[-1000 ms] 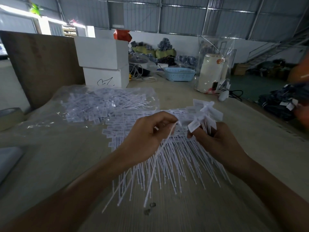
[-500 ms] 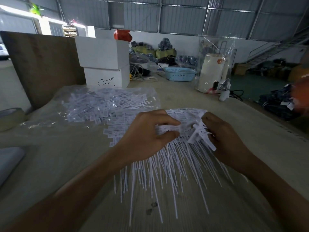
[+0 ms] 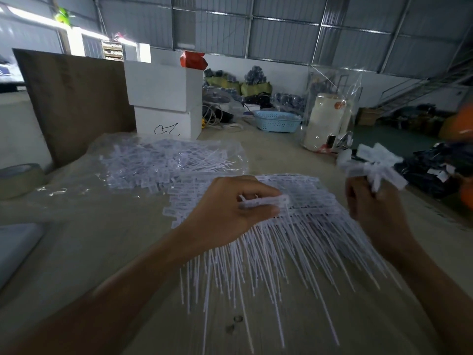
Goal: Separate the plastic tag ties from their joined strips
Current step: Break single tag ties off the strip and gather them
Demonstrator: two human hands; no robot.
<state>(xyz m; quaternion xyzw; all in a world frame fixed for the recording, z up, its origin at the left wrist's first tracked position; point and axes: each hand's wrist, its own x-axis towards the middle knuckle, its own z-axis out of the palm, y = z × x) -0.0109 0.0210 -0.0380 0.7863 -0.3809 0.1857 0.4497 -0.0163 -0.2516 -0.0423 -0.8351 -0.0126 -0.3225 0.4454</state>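
A flat stack of joined strips (image 3: 294, 216) lies on the table (image 3: 128, 252) directly before the person, tag heads at the far edge and thin tails fanning toward the viewer, so the long axis of each tie runs away from the body. The left hand (image 3: 230, 213) rests on the stack's left part, its thumb and fingers pinched on one strip end (image 3: 266, 201) at the row of heads. The right hand (image 3: 373, 208) is lifted just right of the stack and above it, fingers curled round a bundle (image 3: 376, 165) of loose ties whose heads splay upward; the picture is blurred there. The left hand is therefore the nearer one to the strips, already touching them, and the right would have to come left and down to meet the head the left one offers. My judgement is that the next pull runs sideways across the heads, along the strip rather than along the tails.

Beyond the stack, to its left, a clear bag (image 3: 166, 160) holds more ties. Behind that stand two white boxes (image 3: 163, 103) and a brown board (image 3: 76, 103). A tape roll (image 3: 18, 178) sits far left of the stack. Nothing lies between the two hands except the stack itself.
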